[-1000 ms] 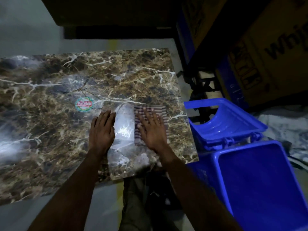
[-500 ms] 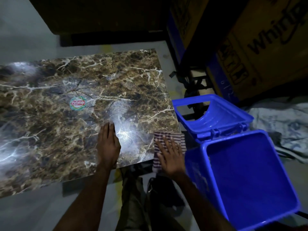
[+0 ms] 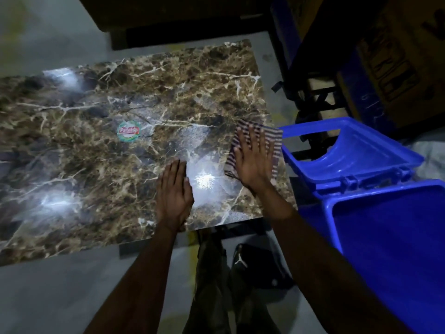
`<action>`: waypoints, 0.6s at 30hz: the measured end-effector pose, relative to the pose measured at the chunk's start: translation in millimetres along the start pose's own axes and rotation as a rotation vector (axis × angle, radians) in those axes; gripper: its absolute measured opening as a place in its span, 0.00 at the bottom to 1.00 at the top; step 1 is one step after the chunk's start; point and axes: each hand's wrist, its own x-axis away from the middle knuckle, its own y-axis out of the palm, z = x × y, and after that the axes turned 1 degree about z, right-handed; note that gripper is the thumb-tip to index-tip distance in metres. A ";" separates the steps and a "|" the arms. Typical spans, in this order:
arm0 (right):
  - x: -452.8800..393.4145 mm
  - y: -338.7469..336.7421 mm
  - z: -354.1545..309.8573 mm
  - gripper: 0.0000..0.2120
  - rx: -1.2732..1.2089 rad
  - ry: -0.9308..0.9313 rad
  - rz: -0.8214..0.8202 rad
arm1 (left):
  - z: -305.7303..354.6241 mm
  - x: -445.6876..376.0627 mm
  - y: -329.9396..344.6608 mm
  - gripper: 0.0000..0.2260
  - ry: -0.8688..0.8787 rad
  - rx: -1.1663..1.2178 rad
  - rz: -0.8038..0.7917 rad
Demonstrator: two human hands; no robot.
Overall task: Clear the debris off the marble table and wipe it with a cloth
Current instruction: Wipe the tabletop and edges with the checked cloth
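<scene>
Striped cloth (image 3: 271, 145) is pressed flat at the marble table's (image 3: 96, 116) right edge by the right hand (image 3: 252, 160), fingers spread; the left hand (image 3: 173, 192), fingers together, is laid flat beside it.

We have one view, worn on the head, looking steeply down and forward over the near right corner of the brown veined marble tabletop (image 3: 101, 97), close above it.

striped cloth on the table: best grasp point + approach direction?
Pinch the striped cloth at its far-right corner, which overhangs the marble table edge toward the blue bin. Come from the right: the right hand presses the rest flat.
</scene>
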 end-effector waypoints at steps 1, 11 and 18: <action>12.6 1.1 -6.8 0.27 -0.011 -0.064 -0.020 | 0.1 0.4 -1.1 0.24 -0.008 -0.003 -0.003; 46.2 -24.3 51.5 0.28 0.088 -0.026 -0.095 | -0.6 -3.1 -5.6 0.25 -0.020 -0.008 -0.022; -37.6 -11.8 -12.6 0.27 0.059 0.098 -0.017 | -0.5 -1.6 -5.7 0.24 -0.037 0.010 -0.029</action>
